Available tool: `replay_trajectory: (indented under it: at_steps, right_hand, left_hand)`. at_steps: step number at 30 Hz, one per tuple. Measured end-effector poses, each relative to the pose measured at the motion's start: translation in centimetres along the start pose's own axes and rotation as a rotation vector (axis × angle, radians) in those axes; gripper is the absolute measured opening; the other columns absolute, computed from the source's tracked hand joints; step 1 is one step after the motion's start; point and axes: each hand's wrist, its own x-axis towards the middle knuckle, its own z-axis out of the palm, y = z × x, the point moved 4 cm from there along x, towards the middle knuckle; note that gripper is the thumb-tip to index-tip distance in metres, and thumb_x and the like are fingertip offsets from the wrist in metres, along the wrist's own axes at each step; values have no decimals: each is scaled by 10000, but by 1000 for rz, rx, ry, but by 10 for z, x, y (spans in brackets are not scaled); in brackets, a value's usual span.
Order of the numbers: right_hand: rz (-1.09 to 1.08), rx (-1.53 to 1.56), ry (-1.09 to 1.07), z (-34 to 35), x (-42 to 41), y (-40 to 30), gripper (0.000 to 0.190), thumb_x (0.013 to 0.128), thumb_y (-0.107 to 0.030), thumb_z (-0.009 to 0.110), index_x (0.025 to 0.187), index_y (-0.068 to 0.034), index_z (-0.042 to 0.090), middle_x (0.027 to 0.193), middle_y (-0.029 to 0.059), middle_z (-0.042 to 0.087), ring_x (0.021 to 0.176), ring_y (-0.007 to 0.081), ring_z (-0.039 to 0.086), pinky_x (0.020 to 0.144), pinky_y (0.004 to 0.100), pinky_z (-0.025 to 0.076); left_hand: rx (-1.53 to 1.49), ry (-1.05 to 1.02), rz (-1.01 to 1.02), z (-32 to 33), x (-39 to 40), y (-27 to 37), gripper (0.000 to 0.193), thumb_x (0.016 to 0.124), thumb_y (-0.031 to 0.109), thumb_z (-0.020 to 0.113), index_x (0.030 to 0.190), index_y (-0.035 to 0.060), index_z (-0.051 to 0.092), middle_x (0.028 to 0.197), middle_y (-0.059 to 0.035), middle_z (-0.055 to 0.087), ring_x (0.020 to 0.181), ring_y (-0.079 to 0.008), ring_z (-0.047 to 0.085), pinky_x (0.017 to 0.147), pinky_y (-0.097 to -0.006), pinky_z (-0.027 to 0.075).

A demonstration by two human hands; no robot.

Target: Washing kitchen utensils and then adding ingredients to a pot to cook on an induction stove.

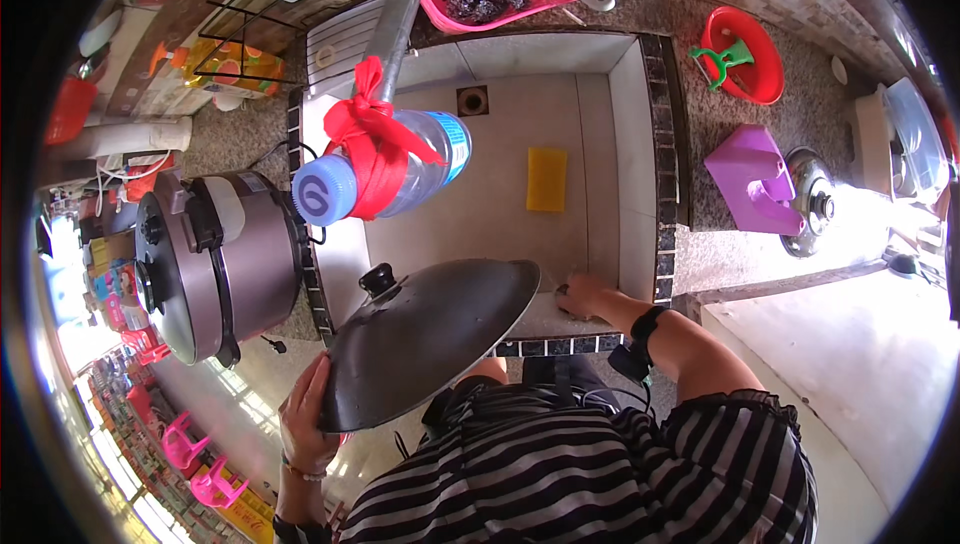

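My left hand [307,409] grips the rim of a dark, domed wok lid [435,341] with a black knob. The lid is tilted over the front left of the tiled sink [487,236]. Down in the sink's front right corner, my right hand [581,296] has its fingers curled low by the basin floor. Something small and dark shows at its fingers, too little to name. A yellow sponge cloth [547,179] lies on the basin floor beyond that hand, apart from it. Farther back is a square drain [472,100].
A plastic bottle [420,161], tied with red cloth, hangs from the metal faucet pipe [397,26] over the basin. An electric pressure cooker [262,244] stands left. Behind is a pink basket [510,19] with metal scourers. A red bowl [763,56] and purple plastic holder [739,169] stand right.
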Motion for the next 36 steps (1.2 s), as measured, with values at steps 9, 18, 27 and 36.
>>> replay_trajectory:
  at_steps: [9,18,27,36]
  right_hand:
    - [69,-173,23,-11,-9,-8,427,770,-377,562,1016,-44,666,1037,175,655,979,322,627,842,415,498]
    - [-104,-92,-8,-10,-19,-3,447,766,-369,622,1083,-53,635,1129,178,621,1057,309,597,882,394,485]
    - [-174,-15,83,-8,-39,-21,358,834,-350,546,1140,-186,633,1145,132,623,1097,306,576,910,390,476]
    - [10,-244,8,-15,-31,-28,367,827,-333,530,1091,-117,667,1122,109,646,1068,297,602,909,395,483]
  left_hand:
    - [-4,-33,-7,1,11,8,600,677,49,569,1275,25,525,1198,-209,575,1052,-366,600,892,-385,485]
    - [2,-57,50,0,20,22,638,632,-61,455,1259,30,537,1178,-211,581,1050,-369,592,909,-399,476]
    - [44,-110,70,4,26,28,637,623,-85,465,1243,37,546,1176,-200,583,1052,-363,587,899,-392,480]
    - [28,-72,64,5,22,33,601,661,-65,487,1251,38,537,1176,-193,585,1041,-359,593,884,-392,485]
